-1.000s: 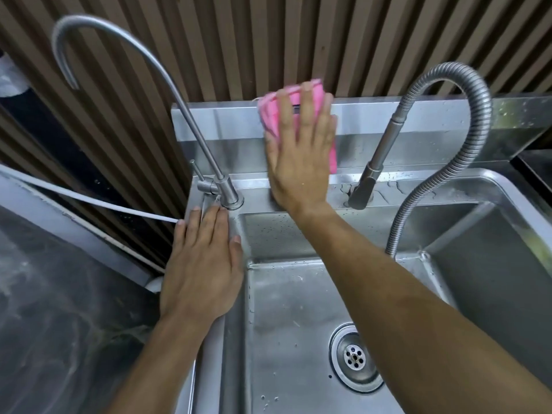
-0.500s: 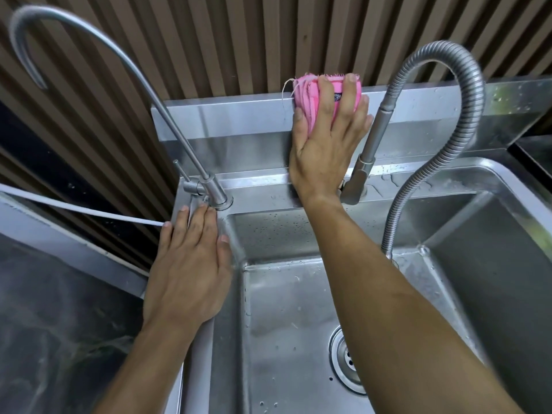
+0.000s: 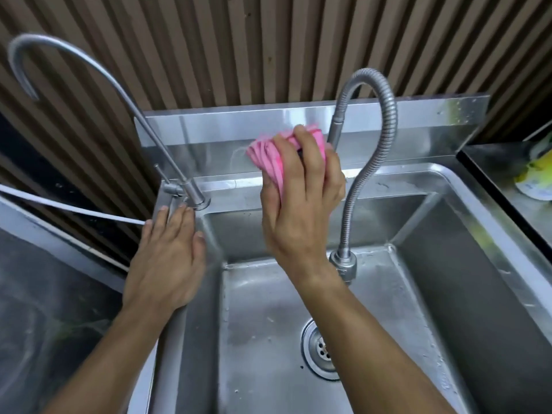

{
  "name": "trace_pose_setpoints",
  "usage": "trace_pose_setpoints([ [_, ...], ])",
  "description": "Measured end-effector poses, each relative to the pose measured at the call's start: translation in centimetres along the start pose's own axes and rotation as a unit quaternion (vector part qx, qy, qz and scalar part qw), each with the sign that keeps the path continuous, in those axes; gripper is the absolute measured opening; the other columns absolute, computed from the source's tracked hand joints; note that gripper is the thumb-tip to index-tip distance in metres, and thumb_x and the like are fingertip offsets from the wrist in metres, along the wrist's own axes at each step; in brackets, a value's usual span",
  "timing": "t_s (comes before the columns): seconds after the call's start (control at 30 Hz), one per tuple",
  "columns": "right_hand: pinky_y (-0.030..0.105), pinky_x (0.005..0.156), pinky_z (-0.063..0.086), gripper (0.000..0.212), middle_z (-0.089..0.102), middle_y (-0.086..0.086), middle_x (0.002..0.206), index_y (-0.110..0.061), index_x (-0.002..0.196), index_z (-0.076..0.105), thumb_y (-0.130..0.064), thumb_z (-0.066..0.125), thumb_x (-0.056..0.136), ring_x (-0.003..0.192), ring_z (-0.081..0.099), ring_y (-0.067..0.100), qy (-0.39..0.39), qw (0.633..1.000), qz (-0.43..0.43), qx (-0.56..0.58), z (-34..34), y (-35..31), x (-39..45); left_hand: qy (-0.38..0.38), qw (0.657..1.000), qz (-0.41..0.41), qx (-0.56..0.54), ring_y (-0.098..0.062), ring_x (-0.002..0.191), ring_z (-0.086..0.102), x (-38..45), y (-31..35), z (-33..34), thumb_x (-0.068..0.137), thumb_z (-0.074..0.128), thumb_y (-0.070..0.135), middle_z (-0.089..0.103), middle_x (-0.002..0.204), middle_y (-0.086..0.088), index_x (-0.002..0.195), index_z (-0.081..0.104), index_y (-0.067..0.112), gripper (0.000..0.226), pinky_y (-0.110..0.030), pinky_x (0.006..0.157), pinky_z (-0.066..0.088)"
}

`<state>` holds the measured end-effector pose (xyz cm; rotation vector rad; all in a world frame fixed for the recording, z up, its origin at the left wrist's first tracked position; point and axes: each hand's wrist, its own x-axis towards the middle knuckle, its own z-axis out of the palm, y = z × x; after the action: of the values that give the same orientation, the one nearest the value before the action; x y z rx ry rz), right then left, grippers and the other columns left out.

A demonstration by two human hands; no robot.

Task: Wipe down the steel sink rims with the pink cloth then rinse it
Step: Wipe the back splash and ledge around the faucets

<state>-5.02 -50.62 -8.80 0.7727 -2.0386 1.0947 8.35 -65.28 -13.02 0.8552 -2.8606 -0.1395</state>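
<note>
Your right hand has the pink cloth bunched up in it, fingers curled round the wad, w/ the cloth sitting up by the steel backsplash just above the sink's back rim. Can't tell if the cloth is actually touching the steel or just off it. The cloth's pleated edge sticks out to the left of your fingers, a loose thread trailing from it.

Your left hand lies flat on the left rim, fingers straight & together, holding nothing; fingertips are right at the base of the thin gooseneck tap.

The flexible ribbed hose tap arches just right of the cloth, its base fitting beside your right wrist. Drain shows in the sink basin, partly behind your right forearm; droplets on the basin floor. A white cord runs in from the left toward your left fingers. Slatted wall behind. Far right, a yellow-green item on the table, too blurred to ID.
</note>
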Motion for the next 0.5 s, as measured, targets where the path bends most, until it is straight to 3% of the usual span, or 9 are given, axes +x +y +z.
trace_pose_setpoints([
  [0.1,0.054,0.117,0.03,0.04,0.049,0.015,0.153,-0.015,0.141,0.053,-0.031,0.04,0.108,0.139,0.045,0.044,0.005,0.999,-0.031,-0.008,-4.2,1.8,-1.7,0.036,0.999,0.015,-0.031,-0.039,0.144,0.041,-0.7,0.6,-0.6,0.099,0.027,0.036,0.051,0.154,-0.014,0.146,0.053,0.003,0.063,-0.051,0.123,0.024],
  [0.2,0.044,0.121,0.024,0.038,0.039,0.012,0.153,-0.014,0.14,0.048,-0.029,0.046,0.106,0.14,0.033,0.036,0.065,0.996,-0.05,-0.032,-7.7,4.3,-2.1,0.087,0.992,0.068,-0.064,-0.035,0.14,0.046,-1.3,2.8,-1.4,0.099,0.037,0.029,0.055,0.149,-0.014,0.141,0.057,0.005,0.053,-0.048,0.122,0.028],
  [0.27,0.044,0.121,0.025,0.038,0.038,0.012,0.152,-0.012,0.14,0.05,-0.031,0.046,0.107,0.138,0.031,0.034,0.111,0.993,-0.033,-0.033,-9.0,6.3,-1.4,0.103,0.985,0.113,-0.085,-0.031,0.147,0.038,-0.8,5.3,-1.8,0.101,0.04,0.027,0.048,0.155,-0.011,0.147,0.051,0.008,0.051,-0.046,0.124,0.026],
  [0.37,0.043,0.12,0.024,0.04,0.039,0.009,0.156,-0.011,0.142,0.05,-0.03,0.044,0.108,0.139,0.037,0.04,0.148,0.988,0.023,-0.033,-9.1,9.8,1.0,0.107,0.98,0.139,-0.089,-0.024,0.159,0.009,2.3,9.3,-3.0,0.107,0.037,0.024,0.02,0.17,-0.004,0.16,0.029,0.014,0.054,-0.043,0.128,0.013],
  [0.5,0.039,0.121,0.02,0.043,0.04,0.017,0.158,-0.005,0.142,0.054,-0.028,0.042,0.108,0.142,0.037,0.036,0.068,0.997,0.026,-0.024,-6.2,13.7,4.3,0.154,0.972,0.17,-0.054,-0.028,0.159,-0.002,8.7,12.3,-4.9,0.108,0.033,0.024,0.006,0.172,-0.008,0.162,0.017,0.012,0.058,-0.046,0.129,0.006],
])
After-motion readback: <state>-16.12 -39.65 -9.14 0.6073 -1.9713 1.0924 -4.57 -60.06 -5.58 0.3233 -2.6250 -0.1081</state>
